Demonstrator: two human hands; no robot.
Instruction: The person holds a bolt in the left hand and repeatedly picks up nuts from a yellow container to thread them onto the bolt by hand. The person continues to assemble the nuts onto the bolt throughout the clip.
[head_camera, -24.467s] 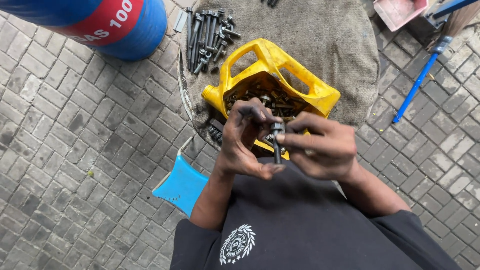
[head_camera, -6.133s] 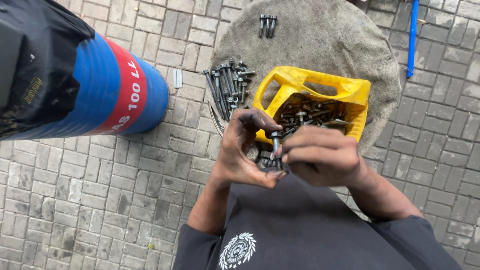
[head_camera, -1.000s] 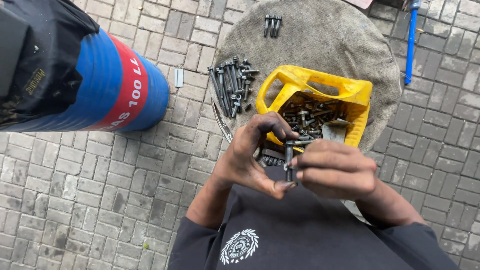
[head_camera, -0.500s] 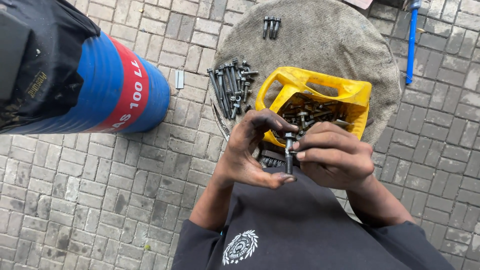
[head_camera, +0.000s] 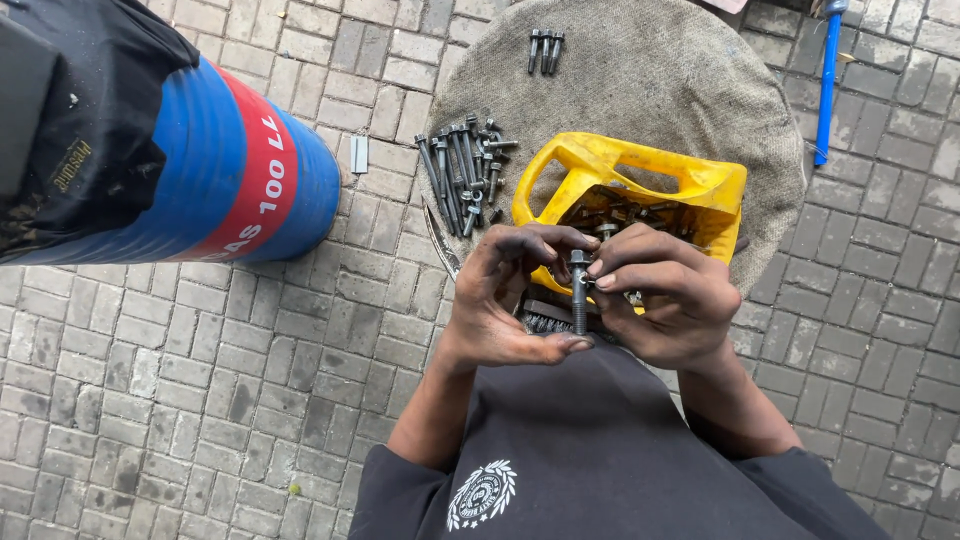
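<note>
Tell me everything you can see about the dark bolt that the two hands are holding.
The dark metal bolt is long and slim, with a wider head at its top end and a shank that looks threaded, though fine detail is blurred. It looks grimy and dull grey. It stands nearly upright in front of the person's chest, just before the yellow plastic container of loose hardware. The left hand supports its lower end with the thumb, and the right hand pinches near the head with its fingertips.

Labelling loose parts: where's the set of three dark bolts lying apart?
Head view, top centre: the three dark bolts lie side by side on the round burlap mat, beyond the yellow cut plastic container.
</note>
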